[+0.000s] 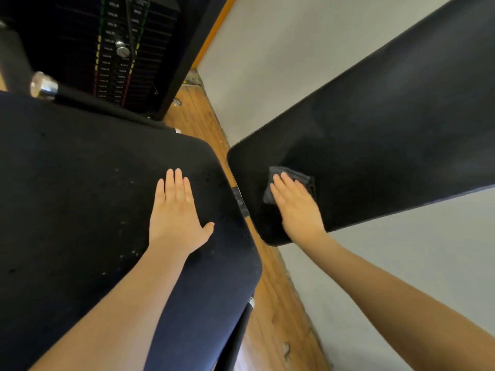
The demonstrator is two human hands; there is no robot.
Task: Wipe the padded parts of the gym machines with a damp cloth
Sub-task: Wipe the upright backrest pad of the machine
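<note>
A black padded seat (80, 183) fills the left of the view, speckled with pale dust. My left hand (176, 215) lies flat on it with straight fingers. To the right a long black back pad (388, 129) slants up toward the top right. My right hand (297, 207) presses a folded dark grey cloth (300, 178) flat against the lower end of that pad. The cloth shows beyond my fingertips; the rest is under my palm.
A black weight stack (120, 49) with a metal selector pin (122, 50) stands at the top left. A chrome-capped bar (42, 85) juts out beside it. Wooden floor (273, 303) runs between the pads; a grey wall (267, 62) rises behind.
</note>
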